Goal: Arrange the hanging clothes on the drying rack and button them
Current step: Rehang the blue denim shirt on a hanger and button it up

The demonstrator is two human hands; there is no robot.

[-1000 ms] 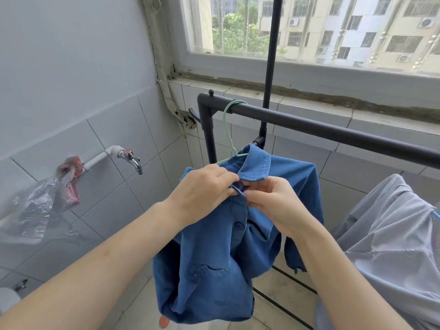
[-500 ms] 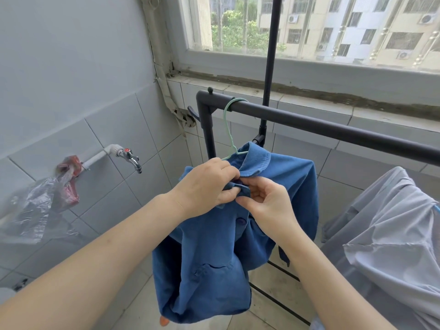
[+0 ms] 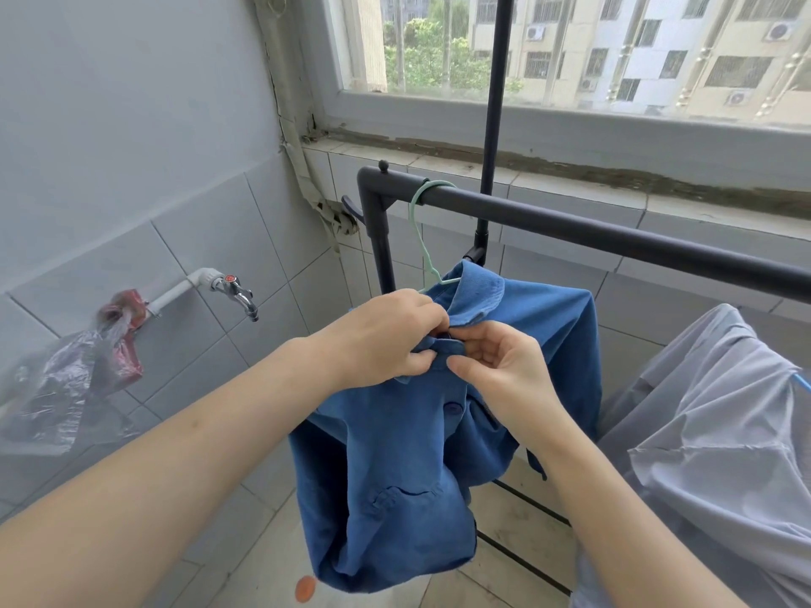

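- The black drying rack crossed the view from ten o'clock to three o'clock.
- A grey garment hung from it at four o'clock, just beside the blue shirt. No hand touched it.
- The blue shirt hung from the centre down to six o'clock, close to the corner post of the rack. Its cloth looked thick and creased, the lower part was bunched and not straight, and a chest pocket showed low on its front.
- I judged that the step in hand was the closing of the top button, so the task was far from finished: the rest of this shirt and the grey garment were not yet arranged.
- The left hand, at nine o'clock of the shirt's neck, had its fingers curled and pinched one front edge between thumb and forefinger.
- The right hand, at three o'clock of the neck, pinched the other edge with thumb and forefinger; its other fingers were loosely bent.
- A green hanger carried the shirt, its hook over the rail at twelve o'clock.
- The collar lay folded down, directly above the hands.
- The top button showed dark between the two hands. The next move probably needed one hand to hold the hole open while the other pushed the button through.
- A second button sat at six o'clock of the first one; whether it was closed I could not tell.
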